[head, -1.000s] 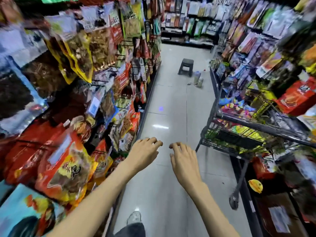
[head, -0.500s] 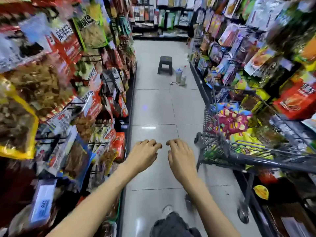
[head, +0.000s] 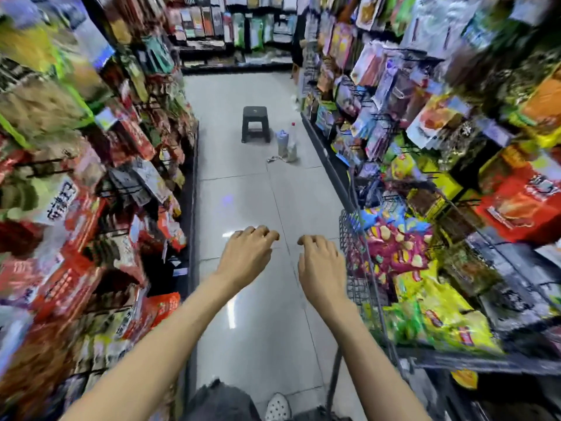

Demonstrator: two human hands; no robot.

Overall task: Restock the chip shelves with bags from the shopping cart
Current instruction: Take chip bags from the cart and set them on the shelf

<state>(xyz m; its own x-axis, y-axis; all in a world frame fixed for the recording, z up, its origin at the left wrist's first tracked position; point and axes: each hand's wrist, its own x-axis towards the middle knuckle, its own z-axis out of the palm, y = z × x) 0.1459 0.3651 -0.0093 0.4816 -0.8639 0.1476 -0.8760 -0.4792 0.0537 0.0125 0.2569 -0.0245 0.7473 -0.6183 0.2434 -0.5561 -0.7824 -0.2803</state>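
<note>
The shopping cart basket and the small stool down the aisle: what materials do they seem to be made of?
Shopping cart: seems to be metal wire, dull grey; its side is a fine open grid.
Stool: probably moulded plastic, black and matte; top and legs look like one piece. It is too far away to be certain.

I'm looking down a shop aisle, a snack section in a small supermarket. Left rack (head: 100, 183) and right rack (head: 403, 123) are both packed with hanging snack bags on wire pegs, some with price tags. A wire shopping cart (head: 361, 268) full of chip bags (head: 431, 311) sits near right. Grey tiled floor (head: 243, 189) runs to more stocked shelves (head: 236, 31) at the far end. A black plastic stool (head: 256, 124) and bottles (head: 288, 144) stand mid-aisle.
</note>
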